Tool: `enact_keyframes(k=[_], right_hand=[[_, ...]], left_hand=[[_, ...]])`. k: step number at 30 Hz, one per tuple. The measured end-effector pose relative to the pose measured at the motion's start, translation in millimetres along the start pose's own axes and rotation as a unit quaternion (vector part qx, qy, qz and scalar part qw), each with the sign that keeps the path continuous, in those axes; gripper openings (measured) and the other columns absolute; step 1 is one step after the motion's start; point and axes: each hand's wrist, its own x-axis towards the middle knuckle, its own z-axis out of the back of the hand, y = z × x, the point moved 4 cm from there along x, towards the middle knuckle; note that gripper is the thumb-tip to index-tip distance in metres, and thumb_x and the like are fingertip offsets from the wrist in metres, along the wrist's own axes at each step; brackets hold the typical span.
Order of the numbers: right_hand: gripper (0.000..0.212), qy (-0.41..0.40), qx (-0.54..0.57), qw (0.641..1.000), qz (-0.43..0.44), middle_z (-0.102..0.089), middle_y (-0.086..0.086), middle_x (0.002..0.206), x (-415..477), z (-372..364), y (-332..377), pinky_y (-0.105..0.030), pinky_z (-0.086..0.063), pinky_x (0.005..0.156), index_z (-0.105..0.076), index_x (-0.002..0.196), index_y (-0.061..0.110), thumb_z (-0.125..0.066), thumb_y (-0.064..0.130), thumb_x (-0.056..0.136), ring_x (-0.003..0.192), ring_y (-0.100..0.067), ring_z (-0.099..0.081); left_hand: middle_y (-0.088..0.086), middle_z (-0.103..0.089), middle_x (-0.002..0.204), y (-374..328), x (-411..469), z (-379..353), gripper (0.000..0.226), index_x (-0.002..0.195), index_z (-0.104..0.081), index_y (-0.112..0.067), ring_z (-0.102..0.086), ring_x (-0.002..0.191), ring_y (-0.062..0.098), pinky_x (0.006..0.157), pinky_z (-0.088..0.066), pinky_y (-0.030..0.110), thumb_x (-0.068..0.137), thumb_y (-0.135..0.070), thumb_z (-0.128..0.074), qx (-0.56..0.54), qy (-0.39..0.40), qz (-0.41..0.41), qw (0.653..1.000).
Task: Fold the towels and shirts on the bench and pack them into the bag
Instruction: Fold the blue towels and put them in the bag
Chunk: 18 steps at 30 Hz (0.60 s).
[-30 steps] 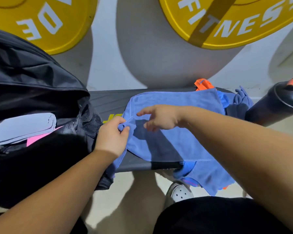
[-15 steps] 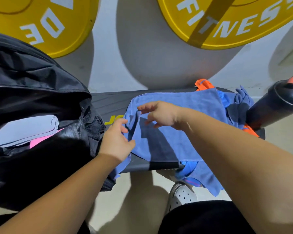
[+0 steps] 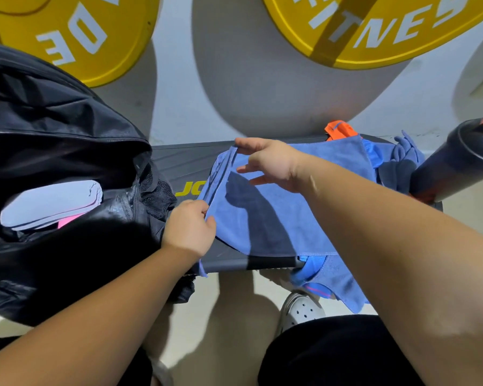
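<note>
A blue towel [image 3: 273,218] lies spread across the black bench [image 3: 179,165]. My left hand [image 3: 190,227] pinches the towel's near left corner. My right hand [image 3: 268,162] holds the far left corner between thumb and fingers, lifted slightly. The left edge of the towel stands up in a fold between the two hands. The open black bag [image 3: 53,151] sits at the left end of the bench, with a folded pale grey towel [image 3: 50,204] and something pink [image 3: 67,220] inside it.
More blue cloth [image 3: 402,162] and an orange garment [image 3: 339,132] are bunched at the bench's right end, some hanging over the front [image 3: 338,285]. A black shaker bottle [image 3: 457,160] lies at the right. Two yellow weight plates [image 3: 76,32] lean on the wall. My white shoe [image 3: 301,310] is below.
My right hand has moved from the towel's middle to its far left corner and taken hold. My left hand has kept the near corner and drawn the left edge straighter.
</note>
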Motion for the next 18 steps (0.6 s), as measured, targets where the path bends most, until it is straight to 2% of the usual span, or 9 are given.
enact_keyframes(k=[3, 7, 10, 13, 15, 16, 18], right_hand=[[0.065, -0.007, -0.012, 1.0, -0.001, -0.053, 0.016, 0.141, -2, 9, 5, -0.043, -0.052, 0.098, -0.047, 0.144, 0.03, -0.038, -0.006, 0.091, 0.114, -0.012, -0.063], [0.063, -0.022, 0.011, 1.0, -0.005, -0.057, 0.014, 0.136, -7, 16, 10, -0.037, -0.055, 0.091, -0.05, 0.142, 0.029, -0.041, -0.006, 0.09, 0.114, -0.012, -0.063], [0.063, -0.04, 0.016, 0.999, -0.004, -0.058, 0.013, 0.134, -8, 21, 9, -0.036, -0.055, 0.089, -0.049, 0.143, 0.029, -0.045, -0.005, 0.09, 0.113, -0.011, -0.063], [0.062, -0.04, 0.019, 0.999, 0.004, -0.056, 0.014, 0.134, -8, 19, 12, -0.037, -0.054, 0.093, -0.052, 0.139, 0.033, -0.045, -0.004, 0.09, 0.112, -0.009, -0.062], [0.059, -0.027, 0.031, 0.999, 0.02, -0.057, 0.017, 0.13, -6, 15, 20, -0.038, -0.052, 0.096, -0.059, 0.124, 0.041, -0.043, -0.005, 0.09, 0.111, -0.008, -0.062], [0.059, -0.02, 0.042, 0.999, 0.028, -0.056, 0.018, 0.131, -4, 11, 26, -0.037, -0.052, 0.094, -0.058, 0.124, 0.041, -0.042, -0.005, 0.09, 0.112, -0.008, -0.062], [0.064, -0.009, 0.058, 0.997, 0.04, -0.052, 0.016, 0.14, 3, 0, 37, -0.033, -0.053, 0.087, -0.05, 0.141, 0.033, -0.043, -0.005, 0.09, 0.115, -0.01, -0.061]], left_hand=[[0.004, -0.041, 0.063, 4, -10, 10, 0.026, 0.061, -0.036, -0.011, -0.041, 0.065, 0.029, 0.058, -0.034, 0.04, 0.079, -0.006, -0.055, 0.03, -0.005, -0.01, 0.999], [0.005, -0.043, 0.061, 22, -32, 3, 0.026, 0.064, -0.039, -0.008, -0.045, 0.063, 0.029, 0.056, -0.031, 0.037, 0.083, -0.009, -0.056, 0.047, 0.027, -0.001, 0.999], [0.001, -0.033, 0.055, 17, -38, 13, 0.03, 0.063, -0.03, -0.013, -0.036, 0.057, 0.027, 0.055, -0.03, 0.038, 0.085, -0.013, -0.05, 0.004, 0.012, -0.026, 1.0], [0.003, -0.049, 0.063, 1, -31, 41, 0.02, 0.071, -0.045, -0.012, -0.045, 0.063, 0.03, 0.062, -0.04, 0.041, 0.091, -0.015, -0.047, -0.016, -0.014, -0.006, 1.0], [0.004, -0.058, 0.073, -10, -25, 67, 0.014, 0.08, -0.055, -0.013, -0.051, 0.072, 0.03, 0.067, -0.043, 0.039, 0.093, -0.013, -0.05, -0.004, -0.034, 0.013, 0.999], [0.002, -0.061, 0.076, -15, -23, 81, 0.012, 0.083, -0.059, -0.015, -0.054, 0.075, 0.028, 0.068, -0.043, 0.037, 0.093, -0.013, -0.051, 0.002, -0.041, 0.013, 0.999], [-0.002, -0.064, 0.078, -20, -22, 106, 0.015, 0.086, -0.064, -0.019, -0.057, 0.075, 0.022, 0.064, -0.043, 0.032, 0.092, -0.012, -0.053, 0.015, -0.052, -0.002, 0.999]])
